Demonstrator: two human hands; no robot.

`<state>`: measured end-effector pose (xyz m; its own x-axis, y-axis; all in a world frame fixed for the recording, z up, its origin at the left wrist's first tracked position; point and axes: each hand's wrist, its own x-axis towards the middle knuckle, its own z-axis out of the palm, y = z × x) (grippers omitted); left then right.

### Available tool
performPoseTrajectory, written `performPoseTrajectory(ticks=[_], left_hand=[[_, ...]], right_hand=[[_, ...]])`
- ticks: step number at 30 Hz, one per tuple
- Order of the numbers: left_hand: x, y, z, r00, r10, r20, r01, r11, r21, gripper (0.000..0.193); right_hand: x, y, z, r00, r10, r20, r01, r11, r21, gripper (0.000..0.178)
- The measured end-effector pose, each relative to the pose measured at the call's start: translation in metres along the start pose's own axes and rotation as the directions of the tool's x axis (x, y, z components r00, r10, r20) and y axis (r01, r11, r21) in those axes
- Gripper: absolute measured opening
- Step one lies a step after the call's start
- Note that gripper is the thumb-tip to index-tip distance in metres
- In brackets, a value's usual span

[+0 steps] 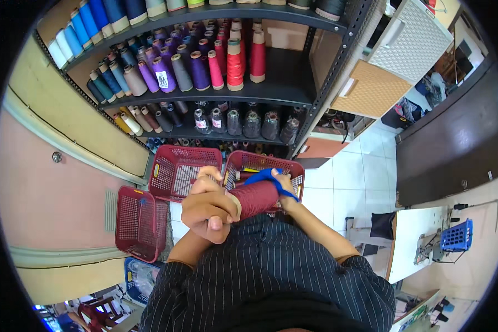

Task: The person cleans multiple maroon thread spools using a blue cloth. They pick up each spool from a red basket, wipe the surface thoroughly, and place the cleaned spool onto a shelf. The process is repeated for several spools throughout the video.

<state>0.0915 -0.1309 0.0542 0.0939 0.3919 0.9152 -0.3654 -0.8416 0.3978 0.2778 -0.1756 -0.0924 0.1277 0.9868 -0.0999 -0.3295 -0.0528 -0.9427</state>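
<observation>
A maroon thread cone (pixel 257 199) lies nearly sideways in front of my chest. My left hand (pixel 207 207) is closed at its left end, fingers curled around the tan cardboard tip. At the other end, my right hand (pixel 285 188) is closed on a bright blue cloth (pixel 263 177), which drapes over the cone's upper right side, with one end hanging below the wrist. The palm side of the right hand is partly hidden by the cloth and cone.
Red plastic baskets (pixel 174 149) stand on the floor ahead and at left; the right basket (pixel 299 166) holds thread cones. Beyond them, a black metal shelf (pixel 285 97) carries rows of colored cones. A sewing table (pixel 415 243) with a blue basket (pixel 456 235) is at right.
</observation>
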Motion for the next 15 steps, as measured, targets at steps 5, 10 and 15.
performPoseTrajectory(ticks=[5,10,15], left_hand=[[-0.005,0.008,0.0,0.912,-0.273,-0.304,0.241,0.96,-0.14,0.015],[-0.026,0.011,-0.052,0.826,-0.446,-0.345,0.386,0.893,-0.232,0.025],[-0.05,0.043,-0.1,0.913,-0.408,-0.01,0.403,0.905,-0.137,0.058]], right_hand=[[-0.016,-0.059,0.038,0.918,-0.142,-0.369,0.154,0.988,0.002,0.05],[-0.024,-0.081,0.069,0.909,-0.402,-0.112,0.312,0.832,-0.459,0.048],[-0.037,-0.077,0.164,0.801,-0.417,0.428,0.573,0.74,-0.352,0.04]])
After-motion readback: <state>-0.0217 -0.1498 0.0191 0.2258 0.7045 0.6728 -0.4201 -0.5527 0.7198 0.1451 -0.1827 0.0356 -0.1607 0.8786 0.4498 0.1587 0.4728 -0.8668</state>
